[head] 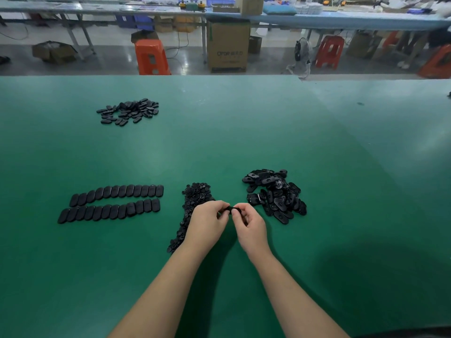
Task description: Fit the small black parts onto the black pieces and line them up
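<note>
Pinching one black piece [229, 210] with left hand [207, 222] and right hand [249, 224], pushing a small part in; finished rows [111, 203] waiting at nine o'clock.

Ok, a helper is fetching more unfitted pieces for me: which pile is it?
On the green table, look right of the hands. That loose heap of oval pieces lies jumbled, slots showing, unlike the neat rows at left.

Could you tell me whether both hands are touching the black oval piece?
Touching: the head view shows the left hand and right hand pinching the black oval piece.
</note>
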The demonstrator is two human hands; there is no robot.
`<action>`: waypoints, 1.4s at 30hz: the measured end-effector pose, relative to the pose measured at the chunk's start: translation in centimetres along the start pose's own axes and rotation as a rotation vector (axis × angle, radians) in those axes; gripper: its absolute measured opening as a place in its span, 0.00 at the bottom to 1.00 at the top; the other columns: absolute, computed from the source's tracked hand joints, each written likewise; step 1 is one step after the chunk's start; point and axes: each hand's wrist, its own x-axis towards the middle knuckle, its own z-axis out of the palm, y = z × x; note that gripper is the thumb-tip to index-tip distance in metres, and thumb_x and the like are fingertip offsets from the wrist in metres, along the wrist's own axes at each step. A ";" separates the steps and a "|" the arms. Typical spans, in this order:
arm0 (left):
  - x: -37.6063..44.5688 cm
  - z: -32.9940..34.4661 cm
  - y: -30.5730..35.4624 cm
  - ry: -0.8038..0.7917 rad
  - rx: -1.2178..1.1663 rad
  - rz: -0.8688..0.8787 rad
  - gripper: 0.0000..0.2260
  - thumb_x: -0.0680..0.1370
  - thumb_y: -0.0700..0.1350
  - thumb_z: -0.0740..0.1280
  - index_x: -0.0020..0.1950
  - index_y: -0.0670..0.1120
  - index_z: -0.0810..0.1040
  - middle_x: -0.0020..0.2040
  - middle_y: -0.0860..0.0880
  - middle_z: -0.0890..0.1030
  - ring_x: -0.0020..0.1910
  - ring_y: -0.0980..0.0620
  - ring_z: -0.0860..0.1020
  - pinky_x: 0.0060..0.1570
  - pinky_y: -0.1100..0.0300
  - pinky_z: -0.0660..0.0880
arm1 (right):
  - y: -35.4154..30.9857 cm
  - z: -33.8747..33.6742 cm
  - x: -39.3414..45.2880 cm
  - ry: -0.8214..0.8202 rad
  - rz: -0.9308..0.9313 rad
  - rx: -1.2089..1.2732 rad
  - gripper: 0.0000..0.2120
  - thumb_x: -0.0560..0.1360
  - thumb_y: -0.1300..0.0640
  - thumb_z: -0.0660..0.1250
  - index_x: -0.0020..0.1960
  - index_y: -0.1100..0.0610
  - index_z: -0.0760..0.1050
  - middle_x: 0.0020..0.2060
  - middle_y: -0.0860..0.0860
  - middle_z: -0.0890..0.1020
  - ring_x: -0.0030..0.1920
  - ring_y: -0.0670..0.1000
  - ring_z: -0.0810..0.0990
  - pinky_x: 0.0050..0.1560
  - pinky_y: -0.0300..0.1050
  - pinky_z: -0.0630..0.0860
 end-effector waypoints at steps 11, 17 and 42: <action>-0.7 -1.1 -1.3 0.013 0.261 0.155 0.12 0.79 0.47 0.67 0.61 0.58 0.80 0.49 0.55 0.81 0.48 0.51 0.80 0.43 0.54 0.77 | 0.2 0.0 0.0 -0.040 -0.006 -0.015 0.05 0.81 0.52 0.66 0.51 0.45 0.80 0.41 0.45 0.84 0.41 0.46 0.82 0.44 0.46 0.79; -2.5 -5.8 -6.5 0.320 0.251 -0.099 0.12 0.76 0.46 0.72 0.58 0.48 0.83 0.47 0.55 0.76 0.33 0.56 0.73 0.33 0.62 0.68 | 0.0 -0.1 -0.1 -0.029 0.028 -0.042 0.07 0.82 0.51 0.64 0.49 0.42 0.79 0.38 0.48 0.83 0.33 0.47 0.77 0.38 0.52 0.79; -9.1 -16.7 -19.1 0.425 0.625 -0.601 0.13 0.80 0.43 0.65 0.59 0.39 0.83 0.61 0.40 0.81 0.54 0.36 0.78 0.51 0.46 0.71 | -0.7 0.1 -0.4 -0.013 0.038 -0.133 0.08 0.82 0.54 0.64 0.46 0.46 0.79 0.36 0.54 0.82 0.31 0.50 0.73 0.34 0.52 0.74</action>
